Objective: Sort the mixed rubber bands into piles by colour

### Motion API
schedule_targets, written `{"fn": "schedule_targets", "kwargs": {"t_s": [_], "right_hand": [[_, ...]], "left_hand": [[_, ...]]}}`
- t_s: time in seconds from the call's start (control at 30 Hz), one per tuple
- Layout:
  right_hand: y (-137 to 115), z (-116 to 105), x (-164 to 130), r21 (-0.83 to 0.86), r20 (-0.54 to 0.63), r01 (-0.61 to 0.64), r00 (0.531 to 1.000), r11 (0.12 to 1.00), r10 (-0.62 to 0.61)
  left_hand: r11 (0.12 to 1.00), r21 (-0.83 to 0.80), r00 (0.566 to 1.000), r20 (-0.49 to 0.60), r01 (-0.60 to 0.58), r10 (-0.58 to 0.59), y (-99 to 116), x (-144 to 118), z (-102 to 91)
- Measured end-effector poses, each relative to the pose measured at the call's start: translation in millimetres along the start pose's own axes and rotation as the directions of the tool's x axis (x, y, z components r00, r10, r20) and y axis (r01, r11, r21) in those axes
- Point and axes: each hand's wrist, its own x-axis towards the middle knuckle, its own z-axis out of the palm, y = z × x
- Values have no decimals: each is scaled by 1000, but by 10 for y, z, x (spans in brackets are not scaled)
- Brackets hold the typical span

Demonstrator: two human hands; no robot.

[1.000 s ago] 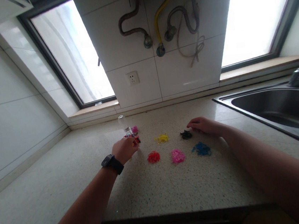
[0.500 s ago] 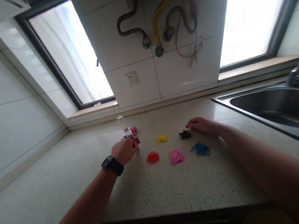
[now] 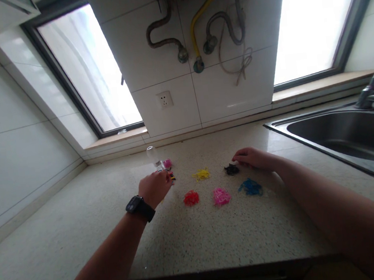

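Observation:
Over a mixed multicoloured pile of what look like small rubber bands (image 3: pixel 172 176), my left hand (image 3: pixel 155 188) lies palm down, wearing a black watch. Its fingers bend down behind the back of the hand, so their grip is hidden. My right hand (image 3: pixel 249 156) rests on the counter beside a black pile (image 3: pixel 232 169), thumb and fingertips drawn together. Anything between them is too small to make out. Between the hands lie a yellow pile (image 3: pixel 201 174), a red pile (image 3: pixel 191 198), a pink pile (image 3: pixel 221 196) and a blue pile (image 3: pixel 251 186).
Behind my left hand are a clear bottle-like container (image 3: pixel 152 154) and a small pink object (image 3: pixel 167 163). A steel sink (image 3: pixel 327 138) with a tap (image 3: pixel 369 94) is set in the speckled counter (image 3: pixel 197 241) at the right. Hoses and a socket (image 3: pixel 164 99) are on the tiled wall.
My left hand has shifted slightly over the mixed pile and now covers more of it. My right hand and the single-colour piles stay in place.

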Motion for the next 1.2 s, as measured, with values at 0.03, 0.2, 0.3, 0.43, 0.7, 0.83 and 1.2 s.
{"fn": "schedule_targets", "kwargs": {"t_s": [0.03, 0.2, 0.3, 0.43, 0.7, 0.83, 1.2], "right_hand": [[-11, 2, -6, -2, 3, -2, 1000, 1000, 2], [-84, 29, -33, -39, 2, -5, 1000, 999, 5], [-121, 50, -32, -79, -11, -14, 1000, 997, 13], [-132, 66, 0, -125, -15, 46, 999, 991, -48], [-126, 81, 51, -194, -31, 90, 995, 977, -98], [-104, 88, 49, -189, -21, 111, 993, 976, -117], [-86, 82, 60, -230, -27, 130, 990, 964, -140]], "left_hand": [[1000, -25, 1000, -18, -6, 6, 39, -10, 4], [977, -196, 994, -82, -88, 73, 339, -96, 52], [958, -249, 989, -67, -143, 130, 511, -132, 77], [949, -267, 986, -23, -165, 165, 636, -103, 107], [944, -301, 991, -31, -135, 132, 608, 50, 275], [949, -295, 994, -25, -107, 104, 542, 58, 330], [891, -358, 955, -11, -281, 297, 496, 84, 368]]}}
